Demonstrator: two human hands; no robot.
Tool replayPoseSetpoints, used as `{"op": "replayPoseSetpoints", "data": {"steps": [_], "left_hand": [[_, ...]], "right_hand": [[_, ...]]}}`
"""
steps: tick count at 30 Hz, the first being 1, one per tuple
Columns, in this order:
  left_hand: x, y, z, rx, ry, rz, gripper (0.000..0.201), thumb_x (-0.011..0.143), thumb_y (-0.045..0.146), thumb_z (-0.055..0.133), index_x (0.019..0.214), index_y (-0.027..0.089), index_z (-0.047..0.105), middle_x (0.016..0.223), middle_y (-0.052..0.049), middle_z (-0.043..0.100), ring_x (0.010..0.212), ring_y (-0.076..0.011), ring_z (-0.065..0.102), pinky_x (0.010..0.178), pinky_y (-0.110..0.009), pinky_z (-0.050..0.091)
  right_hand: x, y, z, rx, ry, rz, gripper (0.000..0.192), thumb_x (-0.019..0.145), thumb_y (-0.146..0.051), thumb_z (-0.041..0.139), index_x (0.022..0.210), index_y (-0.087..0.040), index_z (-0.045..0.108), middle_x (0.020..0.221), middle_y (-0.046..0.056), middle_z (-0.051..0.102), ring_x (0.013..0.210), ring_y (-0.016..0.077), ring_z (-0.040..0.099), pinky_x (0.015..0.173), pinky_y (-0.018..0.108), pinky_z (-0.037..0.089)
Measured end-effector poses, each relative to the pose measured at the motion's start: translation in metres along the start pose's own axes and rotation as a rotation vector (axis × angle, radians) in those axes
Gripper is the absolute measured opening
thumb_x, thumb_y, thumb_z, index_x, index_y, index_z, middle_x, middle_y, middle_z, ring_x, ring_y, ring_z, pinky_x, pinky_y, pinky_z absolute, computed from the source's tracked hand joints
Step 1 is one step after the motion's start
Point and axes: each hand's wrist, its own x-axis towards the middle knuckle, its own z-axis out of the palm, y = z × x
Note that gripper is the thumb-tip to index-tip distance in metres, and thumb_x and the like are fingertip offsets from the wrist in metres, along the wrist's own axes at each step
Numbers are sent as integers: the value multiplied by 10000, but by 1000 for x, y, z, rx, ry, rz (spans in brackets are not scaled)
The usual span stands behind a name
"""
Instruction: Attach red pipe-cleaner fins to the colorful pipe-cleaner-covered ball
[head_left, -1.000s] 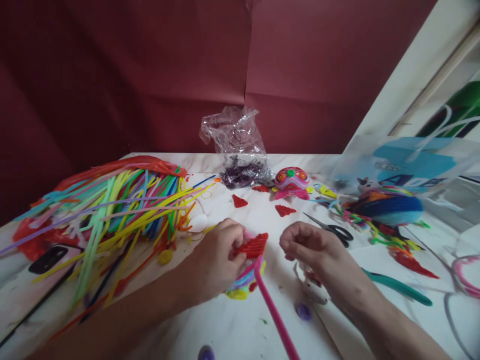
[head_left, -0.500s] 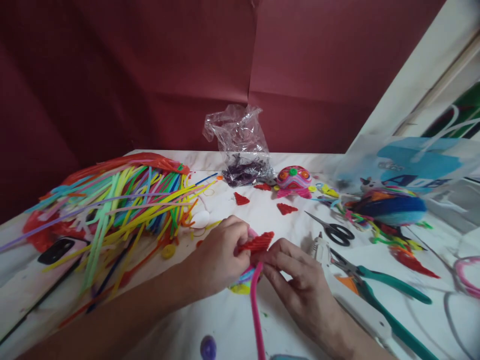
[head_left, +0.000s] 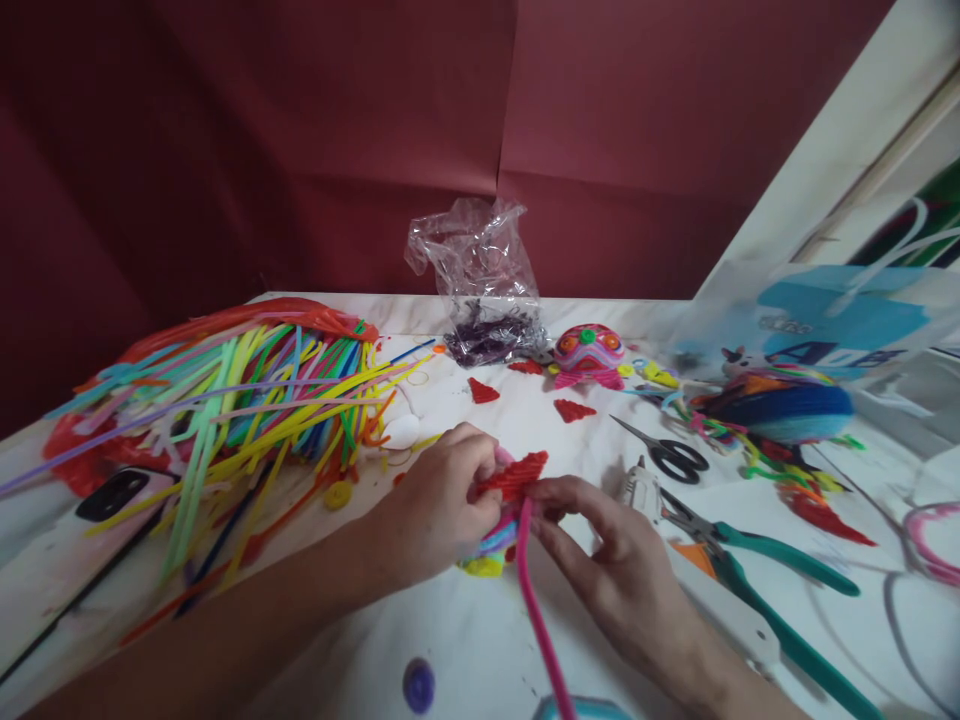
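Note:
My left hand (head_left: 448,505) is closed around a pipe-cleaner craft piece whose red ribbed part (head_left: 519,475) sticks out to the right of the fingers. Below that fist, a yellow and lilac section (head_left: 484,562) of the craft shows; the rest is covered by my fingers. My right hand (head_left: 611,555) pinches a long pink pipe cleaner (head_left: 538,620) close to the red part, and its loose length hangs toward the front edge of view. Three red triangular pieces lie beyond my hands, one of them a red triangle (head_left: 574,410).
Loose pipe cleaners (head_left: 277,400) spread over the left side, near a phone (head_left: 116,495). Scissors (head_left: 667,452), green-handled pliers (head_left: 787,560) and a white glue gun (head_left: 720,610) lie to the right. Behind stand a clear plastic bag (head_left: 484,270) and a pink craft head (head_left: 589,350).
The pink pipe cleaner's hanging end has swung to the right. My right fingers have shifted slightly at the red part, while my left hand keeps its hold.

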Motion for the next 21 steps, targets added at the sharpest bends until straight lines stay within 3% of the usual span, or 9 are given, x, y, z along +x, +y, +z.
{"op": "replayPoseSetpoints", "data": {"steps": [2, 4, 9, 13, 21], "left_hand": [[0, -1, 1, -2, 3, 3, 221, 690, 54, 508, 618, 205, 364, 943, -57, 588, 917, -200, 594, 774, -327, 499], [0, -2, 1, -3, 1, 6, 217, 689, 51, 507, 616, 203, 370, 934, -54, 590, 920, -201, 594, 787, -332, 496], [0, -1, 1, -8, 2, -16, 220, 708, 78, 512, 625, 205, 354, 949, -69, 585, 923, -207, 594, 763, -326, 504], [0, 1, 1, -1, -5, -33, 218, 724, 103, 521, 620, 203, 357, 951, -71, 585, 912, -207, 595, 749, -317, 499], [0, 4, -1, 22, -4, -59, 229, 726, 101, 544, 605, 199, 377, 926, -61, 599, 898, -204, 593, 717, -299, 475]], "right_hand": [[1, 3, -2, 67, 42, 105, 25, 828, -209, 557, 814, -209, 578, 716, -5, 613, 635, 125, 563, 564, 205, 448], [3, 7, -3, 144, 49, 203, 88, 834, -280, 574, 813, -194, 568, 695, -2, 596, 605, 121, 547, 535, 203, 444], [14, 17, 2, 306, -59, 323, 284, 782, -433, 630, 797, -152, 590, 630, -6, 547, 518, 105, 465, 459, 209, 383], [15, 23, 10, 310, -50, 278, 291, 801, -453, 597, 775, -165, 564, 636, -12, 524, 549, 121, 461, 495, 233, 390], [9, 25, 12, 89, 18, 20, 212, 918, -319, 442, 767, -198, 528, 711, 3, 493, 642, 148, 474, 590, 267, 385]]}}
